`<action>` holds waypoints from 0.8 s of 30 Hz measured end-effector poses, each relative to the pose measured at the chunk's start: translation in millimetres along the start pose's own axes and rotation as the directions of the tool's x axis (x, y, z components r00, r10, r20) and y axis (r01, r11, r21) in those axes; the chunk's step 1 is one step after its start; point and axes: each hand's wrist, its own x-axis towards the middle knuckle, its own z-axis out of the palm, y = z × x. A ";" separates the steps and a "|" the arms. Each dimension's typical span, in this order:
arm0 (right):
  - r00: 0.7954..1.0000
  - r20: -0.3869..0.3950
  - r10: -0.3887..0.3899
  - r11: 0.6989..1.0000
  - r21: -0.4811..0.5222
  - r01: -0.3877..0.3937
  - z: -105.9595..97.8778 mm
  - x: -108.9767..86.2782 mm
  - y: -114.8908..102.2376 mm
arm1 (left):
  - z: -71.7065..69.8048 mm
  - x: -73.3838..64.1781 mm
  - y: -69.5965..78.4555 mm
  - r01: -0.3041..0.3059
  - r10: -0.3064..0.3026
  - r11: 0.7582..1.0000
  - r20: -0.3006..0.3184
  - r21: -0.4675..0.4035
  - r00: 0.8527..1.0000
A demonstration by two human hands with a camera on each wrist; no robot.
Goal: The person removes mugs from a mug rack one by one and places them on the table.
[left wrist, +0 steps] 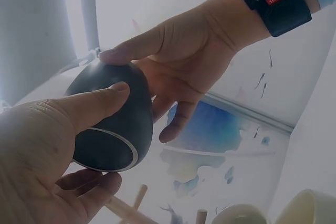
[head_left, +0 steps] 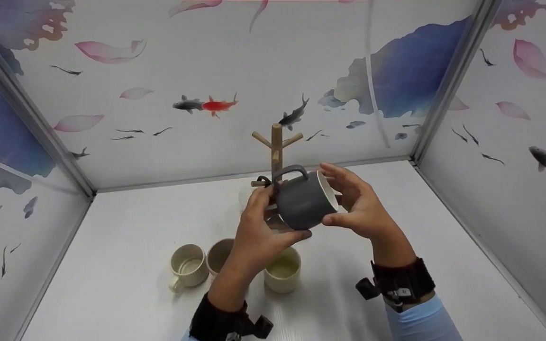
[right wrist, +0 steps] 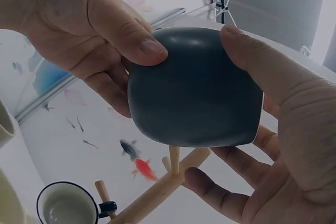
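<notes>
A dark grey mug with a pale inside is held up between both hands, tilted on its side. Its mouth faces right and its handle is uppermost in the head view. My left hand grips it near the base, thumb along the underside. At the rim, my right hand holds it with thumb and fingers on opposite sides. The left wrist view shows the mug's ringed bottom. Behind the mug stands a wooden mug tree, its lower part mostly hidden. A white mug with a dark rim hangs on one peg.
Near the left forearm, a cream ribbed mug, a brownish mug partly behind the arm, and a pale greenish mug stand on the white table. Printed panels enclose the table at the back and sides.
</notes>
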 end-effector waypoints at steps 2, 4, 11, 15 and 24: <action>1.000 0.000 -0.015 1.000 -0.023 0.015 -1.6 -2.7 -2.8 | 3.7 -0.7 -1.0 0.022 -0.021 0.998 0.006 -0.055 1.000; 1.000 0.000 -0.026 0.998 -0.057 0.025 -2.6 -4.9 -6.4 | 6.0 -0.8 -3.2 0.050 -0.048 0.990 0.023 -0.130 0.999; 0.993 0.102 -0.057 0.998 -0.027 0.060 -7.2 -13.0 -9.6 | 7.9 1.1 -13.9 0.133 -0.048 0.890 0.199 -0.436 0.979; 0.991 0.132 -0.022 1.000 -0.005 0.023 -7.8 -15.8 -13.8 | 10.1 2.0 -19.7 0.201 -0.049 0.849 0.305 -0.489 0.951; 0.998 -0.003 0.066 0.949 -0.310 -0.063 -9.6 -21.8 -25.6 | 23.3 -1.0 -23.1 0.122 -0.069 0.946 0.182 -0.300 0.981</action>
